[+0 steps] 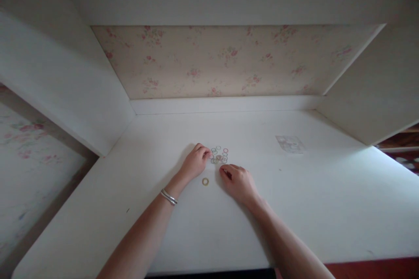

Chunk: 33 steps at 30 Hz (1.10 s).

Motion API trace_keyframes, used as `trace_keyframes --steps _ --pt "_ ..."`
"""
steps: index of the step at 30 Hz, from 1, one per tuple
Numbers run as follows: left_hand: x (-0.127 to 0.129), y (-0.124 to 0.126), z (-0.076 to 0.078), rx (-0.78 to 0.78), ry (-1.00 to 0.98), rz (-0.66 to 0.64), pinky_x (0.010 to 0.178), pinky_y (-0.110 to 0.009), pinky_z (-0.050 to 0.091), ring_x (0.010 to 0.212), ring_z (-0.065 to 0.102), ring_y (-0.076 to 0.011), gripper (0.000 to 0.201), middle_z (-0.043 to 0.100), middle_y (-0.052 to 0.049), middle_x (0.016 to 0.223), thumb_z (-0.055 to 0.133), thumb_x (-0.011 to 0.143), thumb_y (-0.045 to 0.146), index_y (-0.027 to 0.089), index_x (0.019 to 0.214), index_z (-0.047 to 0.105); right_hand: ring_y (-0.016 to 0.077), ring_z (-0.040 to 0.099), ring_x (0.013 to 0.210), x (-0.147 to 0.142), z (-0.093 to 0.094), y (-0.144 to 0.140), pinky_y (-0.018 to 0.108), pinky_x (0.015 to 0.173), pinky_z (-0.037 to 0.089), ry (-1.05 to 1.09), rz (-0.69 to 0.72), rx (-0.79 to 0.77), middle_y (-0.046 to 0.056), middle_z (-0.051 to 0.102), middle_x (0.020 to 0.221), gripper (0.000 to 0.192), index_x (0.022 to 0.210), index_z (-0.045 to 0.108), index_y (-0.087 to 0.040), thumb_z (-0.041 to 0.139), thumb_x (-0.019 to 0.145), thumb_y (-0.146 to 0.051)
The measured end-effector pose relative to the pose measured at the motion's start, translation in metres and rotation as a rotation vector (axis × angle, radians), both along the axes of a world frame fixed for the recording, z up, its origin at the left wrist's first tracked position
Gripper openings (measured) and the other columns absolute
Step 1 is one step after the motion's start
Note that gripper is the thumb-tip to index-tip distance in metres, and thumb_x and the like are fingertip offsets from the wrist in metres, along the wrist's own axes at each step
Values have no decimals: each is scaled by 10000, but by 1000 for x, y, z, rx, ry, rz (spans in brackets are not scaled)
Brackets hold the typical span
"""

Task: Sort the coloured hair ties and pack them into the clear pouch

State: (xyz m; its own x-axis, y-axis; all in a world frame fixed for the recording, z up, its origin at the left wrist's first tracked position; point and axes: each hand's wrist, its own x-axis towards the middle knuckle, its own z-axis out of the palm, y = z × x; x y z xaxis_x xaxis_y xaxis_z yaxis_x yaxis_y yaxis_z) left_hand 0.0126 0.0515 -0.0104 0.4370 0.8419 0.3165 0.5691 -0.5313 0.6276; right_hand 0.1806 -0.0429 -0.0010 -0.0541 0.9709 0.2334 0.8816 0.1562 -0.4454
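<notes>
So, closest in there's a black strip (212, 274) down between the forearms, at the near edge of a white desk (209, 235), and something red (376, 268) off past the right forearm. A silvery bracelet (169, 197) sits on the left wrist. Moving up, one yellowish ring (203, 182) lies by itself between the hands, a bit nearer than the rest. The right hand (240, 183) rests just beside it with fingers curled; can't tell if anything's in there. The left hand (195, 161) is bent too, fingertips right at the left edge of a bunch of small rings (225, 158), and I honestly can't tell if it's pinching one. That bunch lies just beyond the right hand's fingertips, mostly pale loops plus a reddish one. Farther out, beyond the right hand, there's a clear plastic bag (290, 144) lying flat, then flowery wallpaper (225, 59) past both hands.
</notes>
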Motion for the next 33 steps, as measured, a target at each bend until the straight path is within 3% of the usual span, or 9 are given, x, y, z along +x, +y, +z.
trace_keyframes --steps 9,20,29,33 --pt "0 0 -6 -63 -33 71 799 -292 455 865 603 -176 179 659 -55 901 442 910 269 174 904 593 137 600 685 0 -1 -1 237 621 344 -41 19 5 7 691 781 272 824 669 -244 409 900 -275" --pt "-4 1 -5 23 -101 65 759 -266 455 820 578 -151 158 629 -43 865 476 891 250 156 867 601 128 593 696 0 -1 -1 238 654 346 -67 45 12 6 691 781 275 831 677 -241 412 901 -270" --pt "-1 1 -5 96 22 100 808 -267 464 865 588 -148 136 624 -33 918 509 884 223 177 909 634 129 595 707 1 -2 0 230 670 348 -92 38 -20 6 696 804 270 837 678 -244 419 896 -291" --pt "-4 -11 0 90 115 15 817 -241 471 880 590 -128 176 575 -20 1014 513 890 283 231 990 648 125 589 701 0 -2 0 233 681 343 -98 39 -32 7 695 797 280 826 681 -239 414 896 -286"
